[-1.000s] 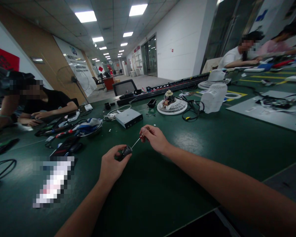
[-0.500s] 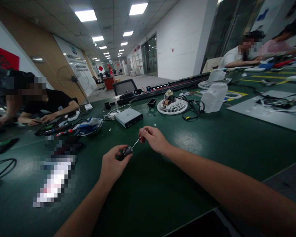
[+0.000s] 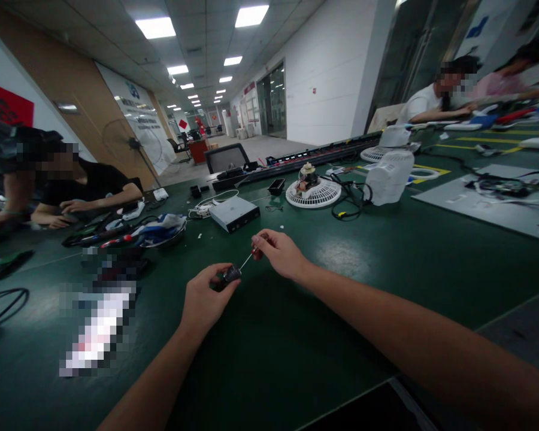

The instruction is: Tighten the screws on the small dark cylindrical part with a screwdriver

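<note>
My left hand (image 3: 209,296) pinches a small dark part (image 3: 232,274) between thumb and fingers, above the green table (image 3: 260,353). A screwdriver (image 3: 247,260) with a thin metal shaft slants down from my right hand (image 3: 276,251), whose fingers are closed round its reddish handle. The shaft's tip meets the small part on its right side; the exact contact is too small to make out. Beyond my hands sits a grey box-shaped drive (image 3: 235,214).
A white fan grille with a motor (image 3: 313,190), black cables (image 3: 353,203) and a white housing (image 3: 390,176) stand beyond my right hand. At left lie a bowl with cloth (image 3: 161,232) and tools. People sit at the far left and far right. A grey board (image 3: 489,200) lies at right.
The small dark part looks slightly turned in my left hand. Both my hands stay almost in place. At far left, a person's hand has lifted a little.
</note>
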`<act>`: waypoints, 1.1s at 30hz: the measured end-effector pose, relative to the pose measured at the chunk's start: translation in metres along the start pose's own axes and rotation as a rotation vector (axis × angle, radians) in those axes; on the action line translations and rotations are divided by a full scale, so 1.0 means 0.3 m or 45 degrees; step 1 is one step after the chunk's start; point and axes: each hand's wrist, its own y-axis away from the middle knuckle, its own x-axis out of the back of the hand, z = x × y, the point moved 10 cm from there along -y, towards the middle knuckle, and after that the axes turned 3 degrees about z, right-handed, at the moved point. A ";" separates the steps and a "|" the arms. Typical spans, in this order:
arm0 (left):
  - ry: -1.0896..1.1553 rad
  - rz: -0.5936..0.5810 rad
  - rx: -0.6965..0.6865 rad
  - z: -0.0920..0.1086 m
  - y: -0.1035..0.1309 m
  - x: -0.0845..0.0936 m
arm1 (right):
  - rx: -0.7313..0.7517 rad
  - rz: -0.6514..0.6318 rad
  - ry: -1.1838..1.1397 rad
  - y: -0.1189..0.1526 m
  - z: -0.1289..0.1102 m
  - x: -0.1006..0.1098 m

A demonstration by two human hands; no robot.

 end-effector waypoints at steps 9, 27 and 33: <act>-0.009 -0.020 0.048 -0.017 -0.001 -0.001 | 0.054 -0.086 0.082 0.013 -0.031 -0.021; 0.009 -0.051 0.033 0.005 0.001 -0.012 | 0.107 -0.019 0.222 0.018 -0.049 -0.003; -0.005 -0.033 0.056 -0.004 -0.002 -0.007 | 0.378 0.113 0.408 0.055 -0.144 0.022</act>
